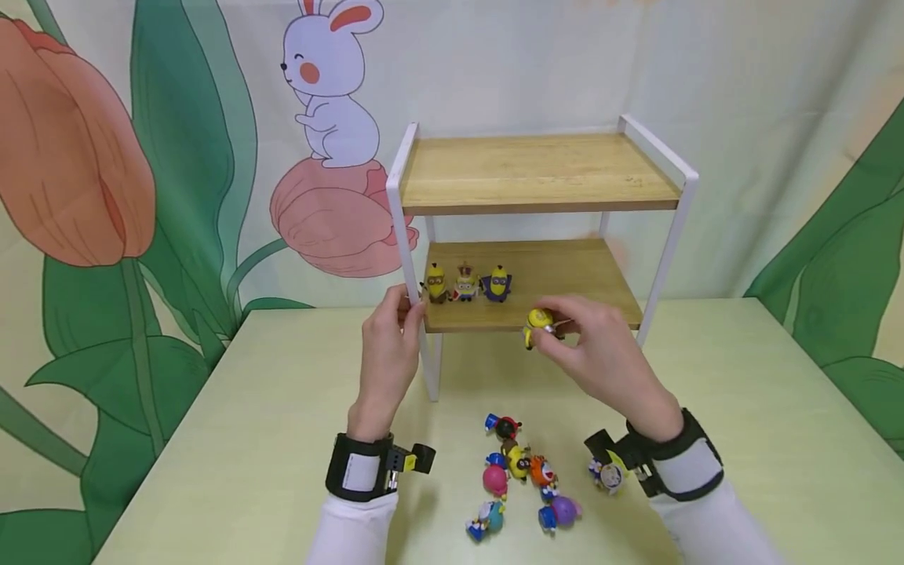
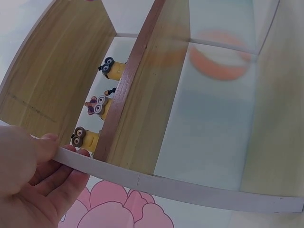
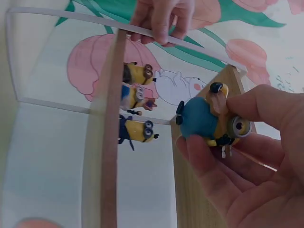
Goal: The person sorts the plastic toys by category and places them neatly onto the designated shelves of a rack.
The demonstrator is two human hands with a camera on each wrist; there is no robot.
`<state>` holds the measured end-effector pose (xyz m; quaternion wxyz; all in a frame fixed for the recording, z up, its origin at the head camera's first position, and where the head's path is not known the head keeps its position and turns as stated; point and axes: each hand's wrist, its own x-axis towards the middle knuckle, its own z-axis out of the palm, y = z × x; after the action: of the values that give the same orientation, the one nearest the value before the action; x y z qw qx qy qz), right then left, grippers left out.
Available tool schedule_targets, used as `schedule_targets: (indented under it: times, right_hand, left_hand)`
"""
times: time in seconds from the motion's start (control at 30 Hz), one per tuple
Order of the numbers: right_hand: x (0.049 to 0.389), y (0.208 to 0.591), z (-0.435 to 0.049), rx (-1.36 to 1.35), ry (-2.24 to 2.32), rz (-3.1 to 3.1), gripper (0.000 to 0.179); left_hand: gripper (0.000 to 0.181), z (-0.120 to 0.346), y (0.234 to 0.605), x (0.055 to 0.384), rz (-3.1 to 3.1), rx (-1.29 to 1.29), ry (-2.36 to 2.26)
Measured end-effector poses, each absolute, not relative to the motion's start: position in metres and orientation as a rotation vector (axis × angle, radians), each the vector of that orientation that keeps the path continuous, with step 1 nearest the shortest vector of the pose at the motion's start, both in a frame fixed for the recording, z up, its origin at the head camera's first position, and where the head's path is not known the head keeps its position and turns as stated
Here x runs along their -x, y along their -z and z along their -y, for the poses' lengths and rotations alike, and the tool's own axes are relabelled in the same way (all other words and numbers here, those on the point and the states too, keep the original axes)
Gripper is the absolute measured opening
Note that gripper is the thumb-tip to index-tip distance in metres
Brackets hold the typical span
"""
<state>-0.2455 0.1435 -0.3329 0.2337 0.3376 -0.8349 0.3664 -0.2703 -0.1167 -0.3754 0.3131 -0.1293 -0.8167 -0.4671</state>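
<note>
My right hand (image 1: 596, 345) holds a one-eyed yellow Minion figure (image 3: 202, 116) with a blue lower body, pinched between thumb and fingers. It is just in front of the lower shelf board (image 1: 558, 282). With thumb and fingers my left hand (image 1: 388, 353) grips the white left post (image 2: 142, 183) of the two-tier shelf. Three Minion figures stand in a row at the left of the lower board: a brown-clad one (image 1: 436, 284), a crowned one (image 1: 464, 284) and one in a dark cape (image 1: 497, 285).
Several small figures lie in a cluster on the table in front of the shelf, among them a pink one (image 1: 495, 479) and a purple one (image 1: 565, 511). Another figure (image 1: 609, 476) lies beneath the right wrist. The wooden top board (image 1: 537, 169) overhangs the lower one.
</note>
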Motion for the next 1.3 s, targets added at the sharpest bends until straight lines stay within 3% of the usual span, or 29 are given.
schedule_targets:
  times: [0.53,1.3]
  right_hand:
    - [0.292,0.311,-0.129,-0.584,-1.190,2.266,0.027]
    - [0.324,0.340,-0.129,-0.538,-1.024,2.457,0.031]
  left_hand:
    - [0.019,0.121,0.375,0.270,2.149,0.316,1.209]
    - [0.016,0.115,0.376,0.270,2.157,0.312,1.200]
